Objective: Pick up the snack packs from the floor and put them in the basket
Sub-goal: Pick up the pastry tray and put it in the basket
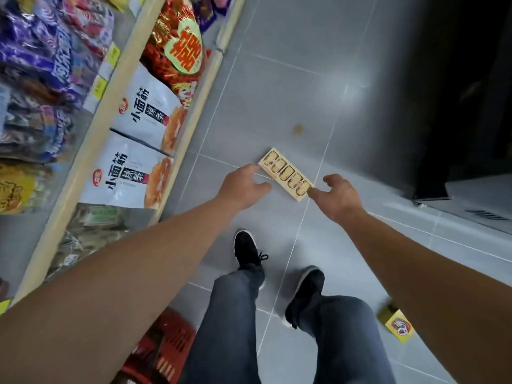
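Reaching down with both arms, I have my hands on either end of a long flat snack box (pixel 286 174) that lies on the grey tiled floor (pixel 277 79) ahead of my feet. The box is pale with a row of windows showing golden pieces inside, and it sits at a slant, its far end toward the left and its near end toward the right. My left hand (pixel 243 187) is at the far left end, fingers loosely spread and curled, thumb close to the box's long edge; I cannot tell whether it is touching yet. My right hand (pixel 336 196) is at the near right end, its thumb tip pressed against the corner of the box, the other fingers bent and held apart above the floor. Neither hand has closed on anything.

Near my left leg, at the bottom of the view, the red basket (pixel 166 345) stands on the floor, partly hidden behind my left forearm. On the right, near my right arm, a small yellow snack pack (pixel 399 325) lies on the tiles, well apart from the box. My black shoes (pixel 248 252) stand between basket and pack, just short of the box.

Along the left runs a shelf (pixel 116 87) with a pale wooden edge, filled with white bags (pixel 149 112) printed with dark characters, a red and gold bag (pixel 177 45), and purple packs (pixel 41 45) higher up.
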The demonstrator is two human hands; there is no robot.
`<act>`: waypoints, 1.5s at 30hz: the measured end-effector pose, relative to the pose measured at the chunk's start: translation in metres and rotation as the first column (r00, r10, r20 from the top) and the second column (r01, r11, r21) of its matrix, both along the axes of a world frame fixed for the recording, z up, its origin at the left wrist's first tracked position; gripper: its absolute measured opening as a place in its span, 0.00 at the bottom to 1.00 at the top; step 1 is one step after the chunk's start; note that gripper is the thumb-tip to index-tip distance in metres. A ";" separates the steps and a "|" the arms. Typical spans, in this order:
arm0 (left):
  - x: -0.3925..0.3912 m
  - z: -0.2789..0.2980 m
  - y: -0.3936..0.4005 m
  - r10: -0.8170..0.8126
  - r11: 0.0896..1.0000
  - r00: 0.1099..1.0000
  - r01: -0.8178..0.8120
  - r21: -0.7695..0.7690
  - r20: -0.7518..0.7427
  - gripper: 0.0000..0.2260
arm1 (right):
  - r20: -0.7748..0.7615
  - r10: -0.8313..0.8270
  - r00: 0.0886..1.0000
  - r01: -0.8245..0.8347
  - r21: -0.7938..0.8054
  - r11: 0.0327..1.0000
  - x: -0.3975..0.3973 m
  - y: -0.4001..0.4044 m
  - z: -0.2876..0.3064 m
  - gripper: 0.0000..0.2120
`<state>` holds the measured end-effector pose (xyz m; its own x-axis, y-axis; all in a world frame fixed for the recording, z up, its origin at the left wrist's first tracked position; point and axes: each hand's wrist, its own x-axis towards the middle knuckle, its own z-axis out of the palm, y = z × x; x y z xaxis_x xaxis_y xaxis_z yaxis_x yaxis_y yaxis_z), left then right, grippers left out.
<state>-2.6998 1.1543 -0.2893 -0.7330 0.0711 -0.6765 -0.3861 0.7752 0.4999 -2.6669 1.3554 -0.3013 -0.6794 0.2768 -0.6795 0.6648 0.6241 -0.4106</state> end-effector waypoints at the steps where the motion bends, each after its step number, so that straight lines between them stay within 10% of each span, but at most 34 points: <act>1: -0.010 -0.012 0.002 0.002 1.000 1.000 -0.002 -0.002 0.006 0.24 | 0.006 -0.006 1.000 0.006 0.004 1.000 -0.007 0.003 -0.013 0.27; 15: -0.072 -0.274 0.047 0.039 0.998 0.999 -0.039 -0.039 -0.019 0.19 | 0.086 0.058 0.995 -0.060 0.022 0.998 -0.055 0.048 -0.291 0.26; 27: -0.131 -0.492 0.079 -0.073 0.988 0.994 0.059 -0.144 -0.088 0.23 | 0.065 -0.246 0.967 0.240 0.084 0.967 -0.070 0.064 -0.520 0.32; 41: -0.166 -0.583 0.065 0.043 0.976 0.976 -0.087 -0.202 -0.212 0.27 | -0.031 -0.643 0.765 0.644 0.013 0.765 -0.091 0.069 -0.585 0.33; 45: -0.159 -0.588 0.050 0.124 0.968 0.986 -0.145 -0.203 -0.111 0.12 | -0.075 -0.626 0.776 0.625 -0.036 0.780 -0.097 0.074 -0.584 0.30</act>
<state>-2.8593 1.2041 -0.8768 -0.7888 -0.1683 -0.5911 -0.4517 0.8110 0.3718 -2.7639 1.4294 -0.8851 -0.4098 0.6541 -0.6358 0.8728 0.0784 -0.4818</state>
